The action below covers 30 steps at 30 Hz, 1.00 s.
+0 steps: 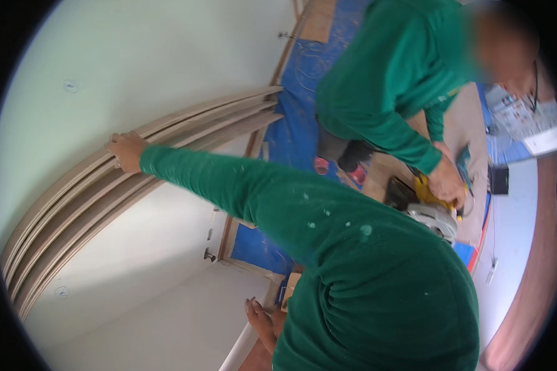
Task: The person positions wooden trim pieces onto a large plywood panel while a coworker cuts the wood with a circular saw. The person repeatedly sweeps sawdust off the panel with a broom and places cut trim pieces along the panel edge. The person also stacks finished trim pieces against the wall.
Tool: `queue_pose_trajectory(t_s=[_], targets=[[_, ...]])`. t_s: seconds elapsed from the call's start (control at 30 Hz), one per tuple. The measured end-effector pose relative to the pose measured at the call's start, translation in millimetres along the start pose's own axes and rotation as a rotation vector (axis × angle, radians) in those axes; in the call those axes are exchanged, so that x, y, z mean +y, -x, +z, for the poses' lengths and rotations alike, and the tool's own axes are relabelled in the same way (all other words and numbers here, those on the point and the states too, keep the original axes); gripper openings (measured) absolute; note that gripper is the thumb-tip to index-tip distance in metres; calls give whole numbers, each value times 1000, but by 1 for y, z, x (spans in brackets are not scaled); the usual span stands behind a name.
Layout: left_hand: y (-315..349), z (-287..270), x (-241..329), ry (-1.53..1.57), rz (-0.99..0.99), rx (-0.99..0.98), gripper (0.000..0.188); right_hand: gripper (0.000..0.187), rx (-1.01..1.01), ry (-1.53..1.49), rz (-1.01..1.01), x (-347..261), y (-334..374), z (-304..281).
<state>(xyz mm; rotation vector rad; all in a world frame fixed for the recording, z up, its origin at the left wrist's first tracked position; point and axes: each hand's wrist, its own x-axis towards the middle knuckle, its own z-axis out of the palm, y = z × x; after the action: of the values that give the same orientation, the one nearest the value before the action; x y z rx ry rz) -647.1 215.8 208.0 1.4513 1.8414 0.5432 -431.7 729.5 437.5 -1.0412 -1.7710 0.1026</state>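
Observation:
My right arm, in a green sleeve spotted with pale paint, reaches across to the upper left. My right hand [127, 152] is closed over the edge of several long wooden boards [195, 127], stacked side by side along the white wall. The fisheye view makes them look strongly curved. Low in the picture, beside my body, my left hand [263, 323] shows its fingers stretched out. It appears to hold nothing, though part of it is hidden by my green top.
Upper right, a co-worker in green bends over a wooden board [470, 133], one hand on a yellow and grey circular saw [432, 213]. A teal power tool [465, 166] lies beside it. Blue sheeting [297, 127] covers the floor, with a loose cord [302, 69] on it.

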Motion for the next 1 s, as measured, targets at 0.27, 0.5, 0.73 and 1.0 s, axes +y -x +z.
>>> queue_pose_trajectory(t_s=[0.27, 0.5, 0.73, 1.0], targets=[[138, -3, -26, 130, 100, 40, 37, 52, 100, -193, 588, -99, 403, -19], [208, 139, -3, -350, 38, -623, 39, 28, -1121, -85, 509, -178, 707, -85], [271, 210, -134, -280, 204, -934, 35, 34, -1395, -156, 607, -192, 927, -202], [400, 209, -181, -165, -223, -597, 39, 43, -1270, 89, 1093, -212, 1140, -440]])
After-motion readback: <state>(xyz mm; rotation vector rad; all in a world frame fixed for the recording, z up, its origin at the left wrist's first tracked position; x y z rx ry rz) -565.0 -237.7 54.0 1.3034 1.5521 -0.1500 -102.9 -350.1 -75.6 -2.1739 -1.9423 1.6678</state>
